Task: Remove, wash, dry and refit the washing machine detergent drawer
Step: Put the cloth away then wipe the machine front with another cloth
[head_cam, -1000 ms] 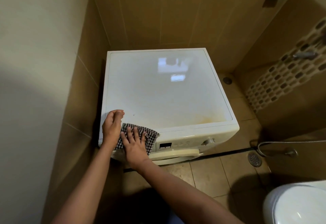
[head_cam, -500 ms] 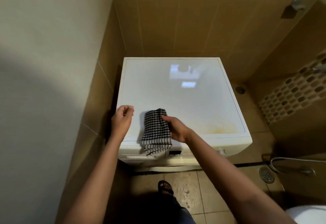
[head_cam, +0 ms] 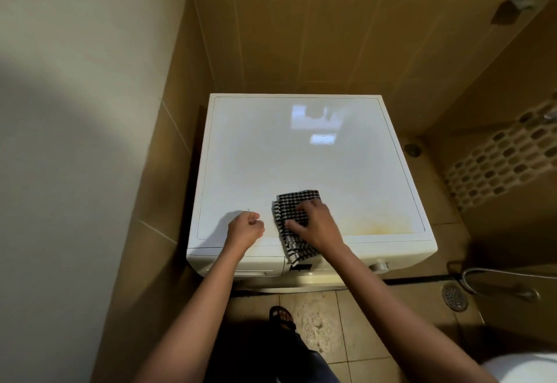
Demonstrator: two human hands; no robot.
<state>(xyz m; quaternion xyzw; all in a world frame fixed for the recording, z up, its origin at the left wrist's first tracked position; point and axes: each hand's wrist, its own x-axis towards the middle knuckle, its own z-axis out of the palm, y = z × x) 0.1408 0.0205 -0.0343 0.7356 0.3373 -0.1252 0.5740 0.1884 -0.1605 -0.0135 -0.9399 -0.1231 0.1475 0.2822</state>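
A white front-loading washing machine (head_cam: pixel 301 153) stands in a tiled corner. Its detergent drawer (head_cam: pixel 256 269) sits flush in the front panel at the upper left. A black-and-white checked cloth (head_cam: pixel 294 211) lies on the machine's top near the front edge, one end hanging over the panel. My right hand (head_cam: pixel 316 224) rests on the cloth with fingers curled into it. My left hand (head_cam: pixel 245 229) is a loose fist on the lid just left of the cloth, holding nothing.
A plain wall (head_cam: pixel 75 141) stands close on the left. Tan tiled floor (head_cam: pixel 319 328) in front holds my sandalled foot (head_cam: pixel 281 318). A floor drain (head_cam: pixel 453 296) and a metal hose (head_cam: pixel 494 274) lie to the right. A white toilet rim (head_cam: pixel 527 367) shows bottom right.
My right hand lifted the cloth from the front panel over the drawer and laid it on the lid. My left hand stayed at the front left of the lid. The view shifted.
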